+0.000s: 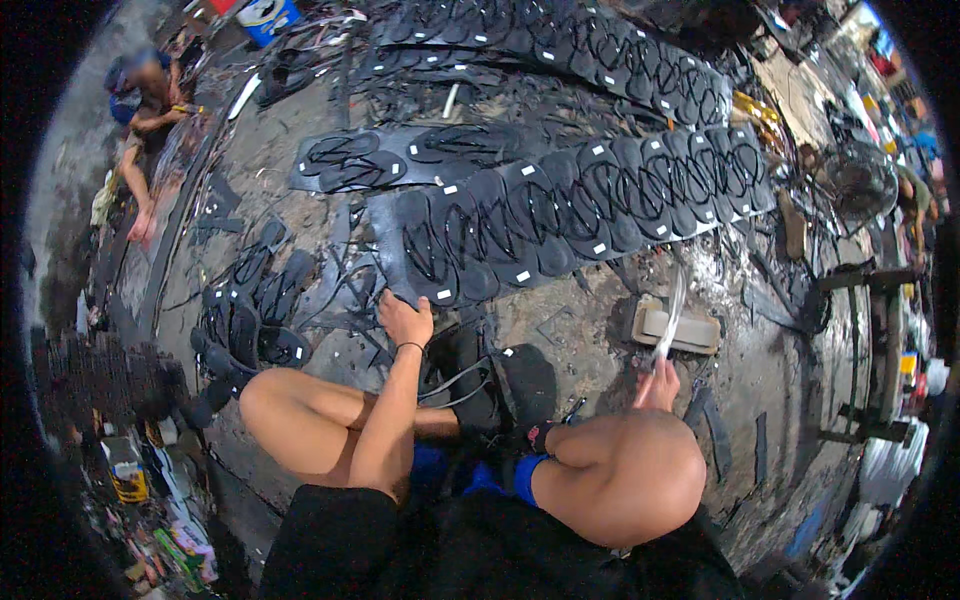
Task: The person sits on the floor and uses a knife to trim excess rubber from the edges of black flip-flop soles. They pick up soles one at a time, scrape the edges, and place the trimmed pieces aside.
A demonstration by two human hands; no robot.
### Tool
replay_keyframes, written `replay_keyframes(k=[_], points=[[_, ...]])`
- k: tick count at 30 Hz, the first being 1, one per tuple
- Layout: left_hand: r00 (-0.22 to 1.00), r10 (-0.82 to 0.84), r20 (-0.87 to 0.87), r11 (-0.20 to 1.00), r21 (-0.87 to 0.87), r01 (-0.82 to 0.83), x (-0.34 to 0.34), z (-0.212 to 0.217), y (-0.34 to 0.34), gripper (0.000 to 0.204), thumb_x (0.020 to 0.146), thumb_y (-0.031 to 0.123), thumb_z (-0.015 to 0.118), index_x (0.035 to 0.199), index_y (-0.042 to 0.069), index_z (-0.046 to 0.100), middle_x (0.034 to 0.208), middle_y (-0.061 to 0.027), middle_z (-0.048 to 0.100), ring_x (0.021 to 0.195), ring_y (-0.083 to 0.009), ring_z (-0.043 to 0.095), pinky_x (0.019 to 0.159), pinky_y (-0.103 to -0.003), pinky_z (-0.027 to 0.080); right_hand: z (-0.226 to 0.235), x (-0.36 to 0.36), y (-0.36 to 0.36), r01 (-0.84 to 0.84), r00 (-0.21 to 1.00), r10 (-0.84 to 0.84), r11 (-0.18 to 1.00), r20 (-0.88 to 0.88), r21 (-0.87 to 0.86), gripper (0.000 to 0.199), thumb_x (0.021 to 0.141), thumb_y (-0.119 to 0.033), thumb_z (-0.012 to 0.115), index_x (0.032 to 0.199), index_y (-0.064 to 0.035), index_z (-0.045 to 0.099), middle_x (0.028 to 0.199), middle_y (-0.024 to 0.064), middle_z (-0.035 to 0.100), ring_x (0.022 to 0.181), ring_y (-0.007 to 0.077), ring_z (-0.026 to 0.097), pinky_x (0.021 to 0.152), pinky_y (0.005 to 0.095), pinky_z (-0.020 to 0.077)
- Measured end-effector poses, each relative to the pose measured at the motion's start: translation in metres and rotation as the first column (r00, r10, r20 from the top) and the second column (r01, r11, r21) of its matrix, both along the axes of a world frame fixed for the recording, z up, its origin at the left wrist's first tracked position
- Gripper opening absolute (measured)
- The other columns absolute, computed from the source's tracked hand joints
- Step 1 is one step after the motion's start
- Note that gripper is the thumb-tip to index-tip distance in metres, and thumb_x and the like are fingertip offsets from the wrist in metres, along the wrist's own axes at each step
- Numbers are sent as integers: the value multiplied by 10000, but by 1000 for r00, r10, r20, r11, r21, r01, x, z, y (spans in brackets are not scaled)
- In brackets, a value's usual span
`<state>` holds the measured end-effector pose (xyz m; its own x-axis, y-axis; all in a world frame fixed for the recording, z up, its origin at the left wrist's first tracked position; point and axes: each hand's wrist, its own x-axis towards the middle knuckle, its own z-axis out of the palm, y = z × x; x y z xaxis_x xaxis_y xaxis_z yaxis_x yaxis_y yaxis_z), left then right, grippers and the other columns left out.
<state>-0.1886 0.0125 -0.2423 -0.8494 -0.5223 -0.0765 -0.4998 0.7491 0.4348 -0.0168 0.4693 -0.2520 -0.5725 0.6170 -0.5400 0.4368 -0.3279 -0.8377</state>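
My left hand (405, 320) rests at the near left end of a long row of black thong sandals (545, 225). Its thumb and fingers are spread against the dark edge there, beside the nearest sole. On the right, my right hand (657, 385) is closed round a long, pale, shiny blade-like tool (675, 305), smeared by motion and pointing away from me. Just beyond this hand a beige rectangular block (676, 330) lies on the ground under the tool. Between my legs is a large black sole-like piece (527, 383) with thin cords beside it.
More sandals lie on a far board (560, 50) and a short sheet (350, 165). Loose sandals (262, 310) are heaped at left. Black scraps (715, 430) litter the floor. A fan (860, 185) and a wooden bench (875, 350) stand right. Another person (145, 100) sits far left.
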Motion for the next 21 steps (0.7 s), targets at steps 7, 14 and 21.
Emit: replay_keyframes(k=[7,14,21], points=[[974,-16,225,612,773,-168,-36,34,-15,678,864,413,729,1277,-83,521,1176,-178,609,1047,-318,623,798,-512,581,9,177,116,141,977,-193,902,91,408,263,959,-320,639,954,-58,659,735,25,600,624,134,566,537,301,448],[954,-149,-262,136,950,282,-28,208,78,243,897,207,660,938,-33,646,888,-106,640,798,-254,679,677,-447,639,194,161,81,194,888,-164,981,-430,26,365,905,-331,636,1137,-50,640,925,30,677,788,130,651,673,283,551],[914,51,-402,-277,874,399,-3,309,151,196,951,191,604,1036,15,623,934,-51,607,875,-197,637,680,-425,638,270,112,-31,-80,886,53,996,-460,-40,452,967,-399,554,1311,-106,563,975,3,621,785,135,584,675,290,503]])
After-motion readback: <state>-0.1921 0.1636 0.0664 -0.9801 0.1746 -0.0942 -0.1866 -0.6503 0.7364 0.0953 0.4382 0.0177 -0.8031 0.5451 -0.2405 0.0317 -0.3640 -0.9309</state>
